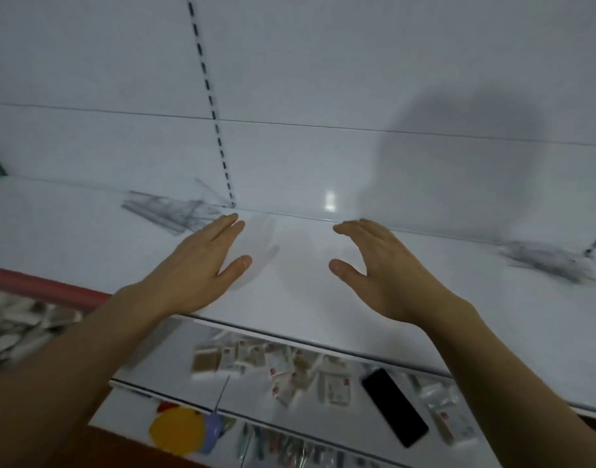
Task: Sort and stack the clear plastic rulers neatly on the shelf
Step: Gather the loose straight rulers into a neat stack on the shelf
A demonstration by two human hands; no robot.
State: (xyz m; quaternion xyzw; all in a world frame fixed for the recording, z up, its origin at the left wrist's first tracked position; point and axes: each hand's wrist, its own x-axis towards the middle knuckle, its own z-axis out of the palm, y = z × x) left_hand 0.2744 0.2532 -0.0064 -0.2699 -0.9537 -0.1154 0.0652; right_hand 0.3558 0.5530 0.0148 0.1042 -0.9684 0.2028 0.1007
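The left hand (202, 261) is held flat over the white shelf (306, 298), fingers straight and together, thumb spread to the side; nothing is held in it. The right hand (377, 261) is set opposite, well apart from the left, its fingers loosely extended and slightly bent, thumb pointing inward — it too is empty. Whether either palm touches the shelf cannot be told.

Just beyond the left fingertips, a pile of clear plastic rulers (175, 211) is seen against the back of the shelf, lying at mixed angles rather than squared up. A second, blurred heap of clear rulers (549, 261) is found far to the right on the same shelf, well apart from the right hand.

On the lower shelf (323, 420), small packets (279, 363) are scattered — beside them a black phone (394, 407) lies flat. A yellow disc (176, 430) is seen lower left.
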